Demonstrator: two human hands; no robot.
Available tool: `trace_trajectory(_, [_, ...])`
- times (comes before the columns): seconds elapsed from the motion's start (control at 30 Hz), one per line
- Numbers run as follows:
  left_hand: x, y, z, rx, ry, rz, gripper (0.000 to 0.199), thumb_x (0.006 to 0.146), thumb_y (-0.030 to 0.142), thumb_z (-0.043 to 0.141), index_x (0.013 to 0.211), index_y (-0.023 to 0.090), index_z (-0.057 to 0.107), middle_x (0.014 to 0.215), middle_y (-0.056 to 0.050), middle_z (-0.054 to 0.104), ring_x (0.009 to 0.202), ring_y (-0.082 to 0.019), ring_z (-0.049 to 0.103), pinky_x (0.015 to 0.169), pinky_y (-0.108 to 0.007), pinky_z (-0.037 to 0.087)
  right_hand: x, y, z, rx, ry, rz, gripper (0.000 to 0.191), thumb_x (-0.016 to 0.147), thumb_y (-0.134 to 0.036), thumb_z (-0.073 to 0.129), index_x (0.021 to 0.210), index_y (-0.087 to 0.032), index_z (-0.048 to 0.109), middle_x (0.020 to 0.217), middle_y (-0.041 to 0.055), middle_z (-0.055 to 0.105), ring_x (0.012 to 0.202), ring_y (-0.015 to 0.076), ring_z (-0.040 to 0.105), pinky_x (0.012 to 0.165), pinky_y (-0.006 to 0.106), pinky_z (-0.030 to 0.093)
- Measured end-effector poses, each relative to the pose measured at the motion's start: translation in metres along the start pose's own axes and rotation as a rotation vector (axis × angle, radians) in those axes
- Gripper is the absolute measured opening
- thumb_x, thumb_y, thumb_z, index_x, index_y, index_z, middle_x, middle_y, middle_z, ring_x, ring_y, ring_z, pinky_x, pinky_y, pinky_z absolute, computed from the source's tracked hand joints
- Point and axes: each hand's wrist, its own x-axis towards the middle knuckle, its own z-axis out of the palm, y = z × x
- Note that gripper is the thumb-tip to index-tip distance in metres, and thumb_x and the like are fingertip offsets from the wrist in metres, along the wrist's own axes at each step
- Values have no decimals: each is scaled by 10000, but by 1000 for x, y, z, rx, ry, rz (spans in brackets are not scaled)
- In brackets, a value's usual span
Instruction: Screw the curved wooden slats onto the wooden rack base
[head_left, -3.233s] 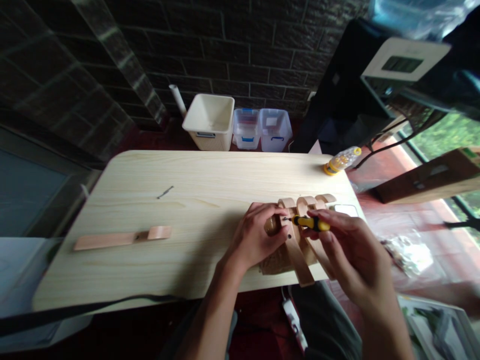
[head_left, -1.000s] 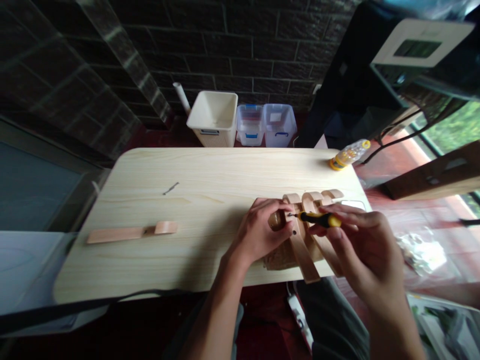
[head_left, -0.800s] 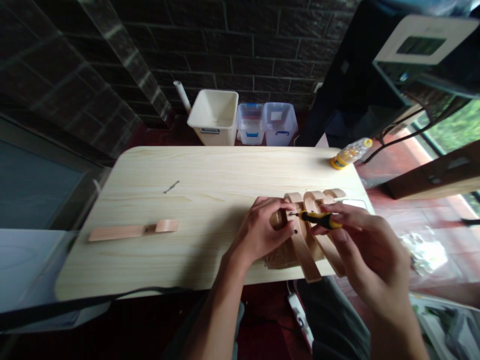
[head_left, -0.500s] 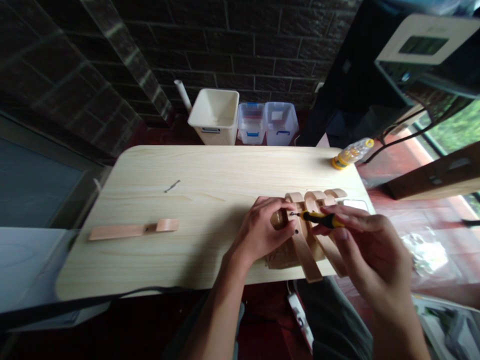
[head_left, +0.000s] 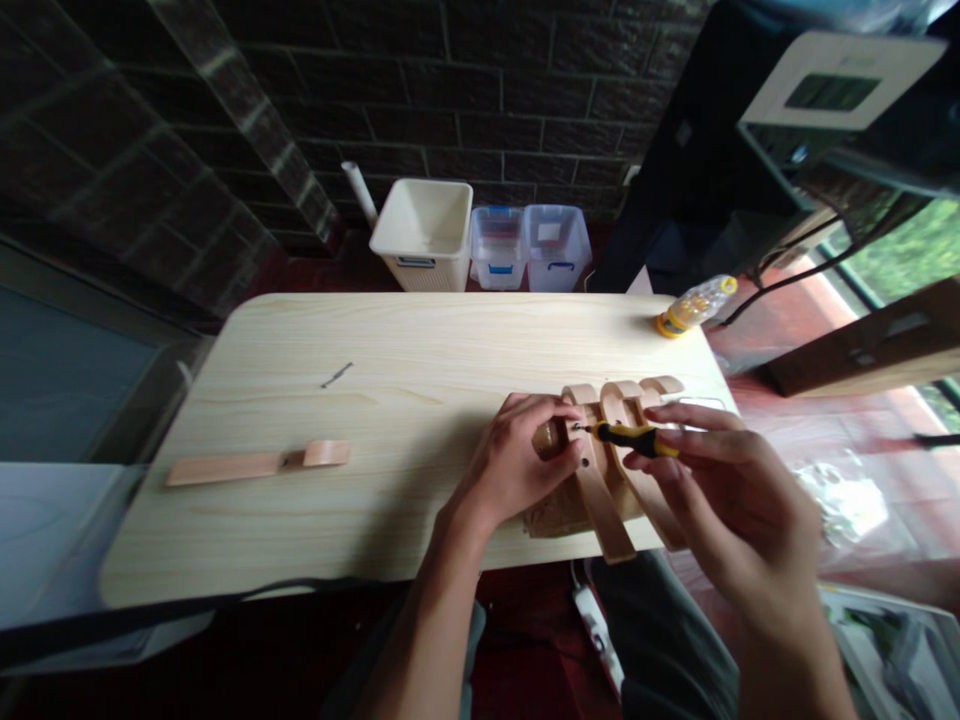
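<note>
My right hand [head_left: 731, 500] grips a small yellow-and-black screwdriver [head_left: 630, 438], held nearly level. Its tip points left and meets a dark screw at the upper part of a curved wooden strip [head_left: 604, 505]. With thumb and fingers bent around that part, my left hand [head_left: 517, 450] steadies the strip from the left. A second dark spot, a screw or hole, shows lower on the strip. More curved wooden strips lie beside it to the right, partly behind my right hand. Under them is a brown wrapped bundle [head_left: 559, 515], mostly covered.
On the table [head_left: 420, 340] at left lie a wooden strip with a curled end [head_left: 255, 465] and a thin dark metal piece [head_left: 337, 375]. A clear bottle with yellow ends [head_left: 694, 305] stands at the far right corner. Behind the table are a cream bin [head_left: 424, 235] and clear boxes [head_left: 555, 245].
The view has shifted slightly. My hands keep their places at the strip; the screwdriver's handle has turned a little in my right fingers, its tip still at the screw.
</note>
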Motion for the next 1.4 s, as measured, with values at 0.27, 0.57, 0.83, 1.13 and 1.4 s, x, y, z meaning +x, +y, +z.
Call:
trace_trajectory(0.27, [0,2,-1,-11,-2,-5,220,949,172,773,1144,274,767,1199,3,821,1205,-230,703,1135,-408,522,-3,5,-6,-91,-41,-10,327,1036,-137,753,1309,-315,782,1417,90,753,1350,290,727,1075,457,683])
trace_trajectory(0.57, [1,3,-2,-1,-4,-5,202,952,176,770,1130,271,760,1166,7,819,1192,-227,695,1113,-396,533,-4,11,-7,-113,5,-6,312,1033,-170,766,1307,-318,751,1401,94,738,1296,289,759,1037,473,704])
trace_trajectory(0.83, [2,2,-2,20,-7,-7,223,940,156,768,1133,269,762,1156,-9,818,1175,-245,698,1100,-425,547,-2,0,-2,-79,-27,-33,377,1052,-110,713,1348,-338,760,1474,67,738,1410,288,705,1095,460,669])
trace_trajectory(1.13, [2,4,-2,34,-10,-17,185,953,188,767,1120,266,763,1128,-16,815,1187,-249,709,1108,-421,560,-1,5,-5,-180,-2,-60,437,1031,-92,747,1382,-354,761,1438,54,757,1381,270,714,1046,424,681])
trace_trajectory(1.4, [3,7,-1,49,-4,-49,234,919,178,792,1136,263,769,1158,-29,828,1194,-262,724,1120,-443,571,1,-2,2,-51,-26,-49,439,1053,-97,717,1403,-359,759,1481,49,763,1459,280,680,1188,488,622])
